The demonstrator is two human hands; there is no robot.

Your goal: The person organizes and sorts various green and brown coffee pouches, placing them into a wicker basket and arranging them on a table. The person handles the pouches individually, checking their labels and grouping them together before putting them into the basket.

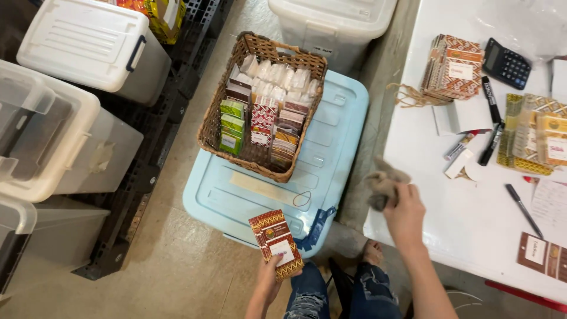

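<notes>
1. Head view, looking down: my left hand (269, 277) holds one small patterned red-and-orange packet (276, 244), fingers clamped on its lower edge, above the floor and just in front of the pale blue bin lid (331, 147).
2. My right hand (404, 212) is at the near edge of the white desk (472, 212), fingers closed around one crumpled grey-brown cloth (383, 183).
3. One wicker basket (207, 127) sits on the blue lid. It carries packets standing in rows, green, red, dark and clear-wrapped; I cannot count them exactly.
4. One strip of blue tape (316, 227) and one thin loop lie on the lid near the basket.
5. Storage bins: three white or translucent ones at left (82, 44), one more at the top (331, 23).
6. On the desk: one stack of patterned packets (453, 66) with twine beside it, one black calculator (507, 64), two black markers (490, 100), one black pen (522, 210), one brown card (540, 254) at the near right.
7. A second group of yellow-patterned packets (534, 133) lies at the right edge; number not clear.
</notes>
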